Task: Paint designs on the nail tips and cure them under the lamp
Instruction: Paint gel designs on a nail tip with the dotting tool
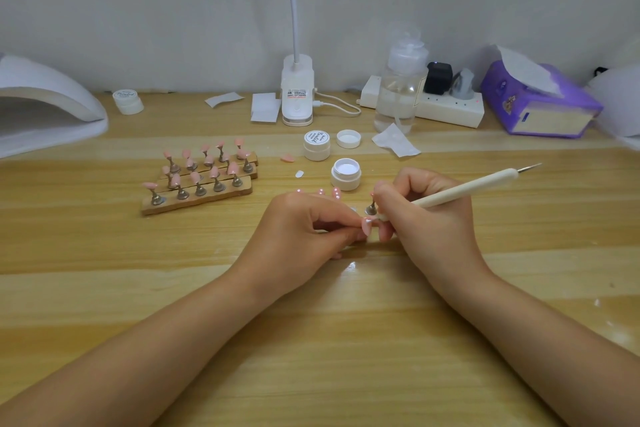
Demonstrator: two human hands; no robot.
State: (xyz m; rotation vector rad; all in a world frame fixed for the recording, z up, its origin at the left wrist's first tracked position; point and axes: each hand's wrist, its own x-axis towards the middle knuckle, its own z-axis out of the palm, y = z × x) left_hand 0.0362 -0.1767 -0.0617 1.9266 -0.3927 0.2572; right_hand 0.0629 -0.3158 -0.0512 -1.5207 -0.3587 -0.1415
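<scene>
Pink nail tip (pixel 366 225) was pinched by left hand (pixel 304 236) mid-desk (pixel 311 340), right hand (pixel 426 218) gripped white dotting pen (pixel 464 190) beside it, open white jar (pixel 346 173) behind, lidded jar (pixel 317 145) label illegible, curing lamp (pixel 45 107) at far-left edge.

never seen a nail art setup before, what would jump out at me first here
First, the two hands meeting mid-table: the left hand pinches a pink nail tip while the right hand grips a white dotting pen against it. Next, the wooden stands to their left, carrying rows of pink tips on metal pegs. An open white gel pot sits just behind the hands.
</scene>
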